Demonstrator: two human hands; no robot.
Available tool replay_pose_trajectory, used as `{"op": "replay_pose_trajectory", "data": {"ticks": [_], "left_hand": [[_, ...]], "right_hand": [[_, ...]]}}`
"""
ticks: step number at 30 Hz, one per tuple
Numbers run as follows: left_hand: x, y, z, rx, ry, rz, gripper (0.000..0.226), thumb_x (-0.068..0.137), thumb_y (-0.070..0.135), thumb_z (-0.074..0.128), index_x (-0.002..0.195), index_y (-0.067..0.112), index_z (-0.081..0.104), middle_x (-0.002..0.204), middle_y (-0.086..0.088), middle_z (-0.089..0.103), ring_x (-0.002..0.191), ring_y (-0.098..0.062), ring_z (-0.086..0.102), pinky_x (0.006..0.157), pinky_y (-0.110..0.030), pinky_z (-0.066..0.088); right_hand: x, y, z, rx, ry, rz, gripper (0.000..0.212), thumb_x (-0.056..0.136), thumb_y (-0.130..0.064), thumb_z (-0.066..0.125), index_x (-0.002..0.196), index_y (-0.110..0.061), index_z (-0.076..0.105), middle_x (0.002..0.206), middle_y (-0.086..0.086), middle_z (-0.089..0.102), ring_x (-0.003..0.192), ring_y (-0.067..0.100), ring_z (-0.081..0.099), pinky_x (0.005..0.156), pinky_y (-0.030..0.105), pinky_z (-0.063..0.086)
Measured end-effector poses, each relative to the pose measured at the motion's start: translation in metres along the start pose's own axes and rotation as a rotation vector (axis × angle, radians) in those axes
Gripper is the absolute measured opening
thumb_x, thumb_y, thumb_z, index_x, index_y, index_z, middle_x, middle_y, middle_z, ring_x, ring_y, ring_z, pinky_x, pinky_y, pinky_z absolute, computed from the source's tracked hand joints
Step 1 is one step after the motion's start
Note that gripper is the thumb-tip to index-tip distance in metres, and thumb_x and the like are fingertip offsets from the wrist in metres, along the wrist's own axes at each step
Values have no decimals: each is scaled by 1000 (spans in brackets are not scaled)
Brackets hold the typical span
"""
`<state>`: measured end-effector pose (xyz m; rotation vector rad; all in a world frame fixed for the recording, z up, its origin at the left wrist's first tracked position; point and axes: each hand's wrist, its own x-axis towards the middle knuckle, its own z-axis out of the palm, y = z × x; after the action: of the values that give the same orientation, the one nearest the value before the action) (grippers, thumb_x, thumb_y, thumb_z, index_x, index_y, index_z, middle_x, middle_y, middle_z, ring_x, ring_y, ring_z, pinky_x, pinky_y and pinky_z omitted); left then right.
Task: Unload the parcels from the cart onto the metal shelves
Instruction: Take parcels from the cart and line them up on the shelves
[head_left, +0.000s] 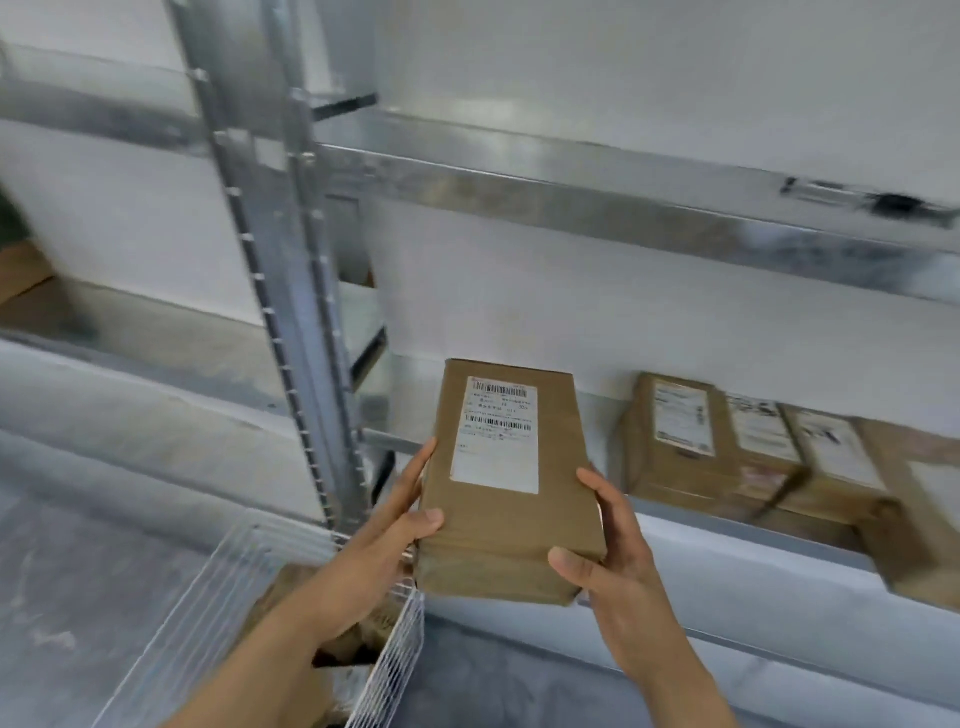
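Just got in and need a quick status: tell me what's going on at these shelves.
A person is shelving parcels. Both hands, left and right, grip a brown box by its sides, label up, held in front of the metal shelf. Several boxes already sit on that shelf to the right. The wire cart below holds more parcels.

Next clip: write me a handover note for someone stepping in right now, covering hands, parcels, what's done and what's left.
Left hand and right hand: both grip the held parcel, label up, at the shelf edge.
Done: shelved parcels already lie to the right.
Left: set this one in the free space beside them. The cart below still holds at least one brown parcel; count unclear.
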<state>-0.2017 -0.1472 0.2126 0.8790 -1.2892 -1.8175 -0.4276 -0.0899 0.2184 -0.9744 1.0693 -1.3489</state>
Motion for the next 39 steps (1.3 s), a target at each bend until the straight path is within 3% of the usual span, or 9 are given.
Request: {"op": "replay_pose_trajectory", "data": {"ticks": [5,12,16,20,22,26,29,32,39], "left_hand": [[60,-7,50,26,-73,-46,77,65,49,72,127,68,31,138,27,46,128,-11,48,104,-51,41],[132,-5,86,94,-7,-53,70,63,50,62,121,74,31,131,31,50,125,-9,49,102,-49,42],[154,0,87,93,37,-46,72,62,49,61,124,71,32,133,28,50,121,-11,52,92,-44,47],[166,-10,85,57,82,-78,73,59,48,63,124,68,36,129,25,54,117,-15,54,86,-41,50],[172,-18,83,37,95,-97,76,58,48,63,127,65,35,130,21,55,117,-17,55,87,-42,50],[188,-33,73,-7,125,-122,79,56,46,65,129,61,39,131,17,56,119,-22,53,83,-43,50],[198,-37,69,-18,133,-138,78,55,47,64,128,60,40,129,18,56,119,-20,53,82,-43,50],[203,-40,67,-16,131,-142,75,56,48,63,127,61,41,127,18,58,117,-18,54,86,-44,50],[210,-50,64,-5,130,-172,72,60,44,64,126,61,41,119,17,63,111,-18,58,84,-41,51]], "right_hand": [[11,-19,-64,22,98,-9,98,41,-32,97,129,-26,55,127,-7,63,115,15,61,82,28,55],[63,-35,-127,-18,92,-10,93,47,-28,95,131,-25,55,135,-5,58,123,13,55,92,30,52],[86,-39,-140,-58,88,18,81,56,-5,86,128,-25,56,128,-8,63,114,6,60,86,24,54],[98,-37,-147,-144,54,44,76,64,6,82,128,-23,54,111,-27,67,103,-4,63,80,17,53],[101,-33,-149,-177,65,49,72,67,10,78,127,-21,54,115,-27,65,99,-5,65,75,13,52],[107,-21,-149,-231,97,46,75,64,-5,86,127,-31,55,138,-1,54,109,6,64,83,20,55],[112,-14,-147,-318,146,48,73,61,-20,90,120,-47,57,138,-5,55,117,10,60,93,28,54],[116,-12,-147,-434,192,46,73,62,-24,89,122,-45,54,138,-8,52,120,6,55,96,22,50],[125,-8,-145,-711,239,66,80,54,-58,82,125,-56,46,121,-33,33,125,9,39,109,35,37]]}}
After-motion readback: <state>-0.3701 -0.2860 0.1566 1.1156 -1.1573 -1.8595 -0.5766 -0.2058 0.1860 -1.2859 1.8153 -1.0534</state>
